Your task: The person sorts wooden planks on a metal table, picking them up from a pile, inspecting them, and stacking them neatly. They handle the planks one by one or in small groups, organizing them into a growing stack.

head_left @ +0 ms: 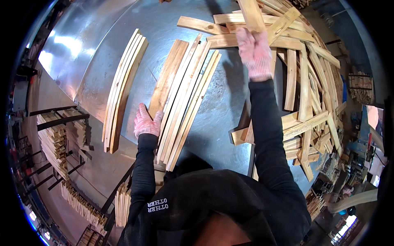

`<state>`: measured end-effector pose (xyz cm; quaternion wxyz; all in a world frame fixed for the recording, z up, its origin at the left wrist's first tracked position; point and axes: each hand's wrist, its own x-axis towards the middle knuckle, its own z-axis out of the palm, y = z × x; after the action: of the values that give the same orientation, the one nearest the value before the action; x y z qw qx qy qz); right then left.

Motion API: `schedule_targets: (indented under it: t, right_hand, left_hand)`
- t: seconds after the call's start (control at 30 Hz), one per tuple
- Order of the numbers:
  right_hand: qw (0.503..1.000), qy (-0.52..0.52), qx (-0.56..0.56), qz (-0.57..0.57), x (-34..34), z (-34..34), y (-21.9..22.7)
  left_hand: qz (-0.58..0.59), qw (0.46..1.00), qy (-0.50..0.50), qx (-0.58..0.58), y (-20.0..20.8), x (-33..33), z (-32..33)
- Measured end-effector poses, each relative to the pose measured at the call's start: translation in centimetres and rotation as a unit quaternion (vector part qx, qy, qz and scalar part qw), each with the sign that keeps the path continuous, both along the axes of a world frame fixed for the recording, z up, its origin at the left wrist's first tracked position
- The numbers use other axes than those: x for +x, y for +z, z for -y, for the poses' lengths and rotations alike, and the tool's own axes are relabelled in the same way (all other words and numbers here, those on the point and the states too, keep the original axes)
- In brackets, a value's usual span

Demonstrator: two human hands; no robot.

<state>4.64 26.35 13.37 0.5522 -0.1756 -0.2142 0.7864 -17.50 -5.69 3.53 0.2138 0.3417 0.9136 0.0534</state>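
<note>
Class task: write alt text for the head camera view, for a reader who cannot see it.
A gloved right hand lifts a pale wooden slat from a jumbled slat pile, while the gloved left hand steadies a neat slat row on a metal table.

Bright overhead glare on metal table point(74, 45), sharp centre, dark fisheye-bent rim

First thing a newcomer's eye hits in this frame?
The loose heap of wooden slats sprawling across the right of the shiny metal table, where the right hand grips one slat. Next, the neat slat row at centre, steadied by the left hand.
</note>
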Motion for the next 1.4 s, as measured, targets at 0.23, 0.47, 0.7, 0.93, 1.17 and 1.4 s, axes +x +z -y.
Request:
schedule_targets:
  t: [0.23, 0.47, 0.7, 0.93, 1.17, 1.4]
  right_hand:
    - [0.71, 0.015, 0.164, 0.685, -0.3, 16.0, -15.3]
    - [0.578, 0.069, 0.282, 0.762, -2.7, 14.2, -15.3]
    - [0.59, 0.063, 0.294, 0.749, -1.5, 14.1, -15.4]
    - [0.647, 0.064, 0.18, 0.738, -1.0, 14.8, -13.9]
    - [0.607, 0.071, 0.005, 0.792, -3.1, 17.6, -8.8]
    - [0.797, 0.148, 0.015, 0.586, 2.7, 22.8, -15.7]
  left_hand:
    - [0.285, 0.958, -0.002, -0.019, 3.0, 0.5, -1.4]
    - [-0.056, 0.955, -0.29, 0.028, 0.4, -1.0, -8.0]
    - [0.039, 0.956, -0.288, 0.044, -1.6, 0.9, -9.4]
    - [0.173, 0.948, -0.233, 0.128, -1.1, -0.6, -5.9]
    - [0.217, 0.944, -0.237, 0.077, 0.3, 1.3, -2.2]
    - [0.251, 0.937, -0.121, 0.211, -1.8, 0.0, -0.7]
